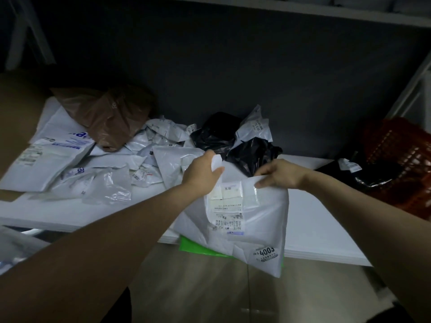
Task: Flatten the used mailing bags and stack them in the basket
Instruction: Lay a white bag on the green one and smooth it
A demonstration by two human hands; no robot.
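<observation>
A: How do the person's hands sit?

B: Both forearms reach forward, bare, over the worktop's (93,207) near edge. The left grip (203,170) is clenched on the top left corner of a white mailing bag (258,220), thumb over the edge and fingers curled behind. The right grip (277,174) pinches the same top edge further along, knuckles up and fingertips pressed into the plastic.

A: And the bag itself?

B: It is thin, glossy, creased plastic, roughly rectangular. It hangs from both grips toward 6 o'clock, past the worktop's front edge. A printed shipping label (227,213) with barcodes covers its upper left face, and a small sticker (265,252) sits near the lower corner. A bright green sheet (198,249) shows just behind its lower left.

A: What lies further out?

B: At 10 o'clock from the left grip is a loose pile of white bags (77,164), crumpled and overlapping, some with blue print. A wrinkled brown bag (109,117) rests on the pile's far side. At 12 o'clock, between and beyond the grips, sit crumpled black bags (247,152).

A: And the basket?

B: The red basket (401,148), with a mesh wall, stands at 3 o'clock from the right grip, well apart from the held bag. A black bag (370,176) with a white label lies at its left side; whether it is inside cannot be told.
</observation>
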